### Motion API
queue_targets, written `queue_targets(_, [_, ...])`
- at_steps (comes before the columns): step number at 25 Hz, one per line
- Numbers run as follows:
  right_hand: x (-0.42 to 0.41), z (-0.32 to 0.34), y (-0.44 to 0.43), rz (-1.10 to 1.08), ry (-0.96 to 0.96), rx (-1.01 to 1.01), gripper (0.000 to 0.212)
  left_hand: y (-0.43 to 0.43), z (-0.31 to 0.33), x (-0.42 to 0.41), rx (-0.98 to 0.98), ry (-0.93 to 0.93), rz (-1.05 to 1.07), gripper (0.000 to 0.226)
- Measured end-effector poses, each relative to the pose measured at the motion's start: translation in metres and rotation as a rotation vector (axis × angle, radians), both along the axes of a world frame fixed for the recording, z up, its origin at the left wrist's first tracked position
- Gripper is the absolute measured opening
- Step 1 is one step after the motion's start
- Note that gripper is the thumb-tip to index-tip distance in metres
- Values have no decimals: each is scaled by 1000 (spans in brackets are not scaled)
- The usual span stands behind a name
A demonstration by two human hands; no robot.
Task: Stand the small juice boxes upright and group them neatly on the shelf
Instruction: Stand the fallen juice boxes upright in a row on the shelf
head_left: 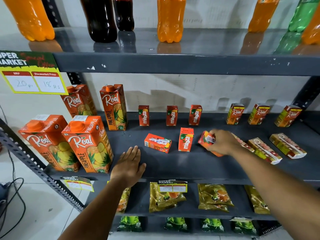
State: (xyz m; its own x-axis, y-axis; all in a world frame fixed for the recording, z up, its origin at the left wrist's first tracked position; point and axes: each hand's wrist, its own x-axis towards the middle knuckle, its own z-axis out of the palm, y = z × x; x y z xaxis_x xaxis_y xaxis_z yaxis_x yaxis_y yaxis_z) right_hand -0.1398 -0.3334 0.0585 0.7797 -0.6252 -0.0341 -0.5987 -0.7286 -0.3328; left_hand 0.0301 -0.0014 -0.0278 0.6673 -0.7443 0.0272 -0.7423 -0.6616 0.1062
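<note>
While the left hand [129, 164] is laid flat and empty on the shelf [173, 167], a tilted Maaza box [205, 140] is gripped by the right hand [221, 142].

The right hand [222, 142] grips a tilted red box [207, 140] on the shelf [173, 168]. Left of this box one Maaza box [185, 139] stands and another [158, 142] lies flat. The left hand [129, 163] rests flat, further left.

On the dark shelf [190, 167], three red juice boxes [172, 115] stand upright in the far row. Nearer, one box [185, 139] stands, one [157, 143] lies flat at its left, and one [206, 140] is tilted at its right.
</note>
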Motion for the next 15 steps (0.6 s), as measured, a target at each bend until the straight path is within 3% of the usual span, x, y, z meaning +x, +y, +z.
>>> queue_targets(3, [1, -11, 15, -330, -481, 165, 46, -1, 1, -1, -10, 4, -2, 68])
queue_targets(7, [4, -31, 39, -490, -720, 203, 51, -1, 3, -3, -7, -10, 3, 68])
queue_targets(10, [4, -39, 42, -503, -775, 221, 56, -2, 4, -3, -5, -10, 7, 68])
queue_targets(15, [3, -22, 37, -439, -690, 84, 92, -1, 2, -1, -7, -7, 8, 68])
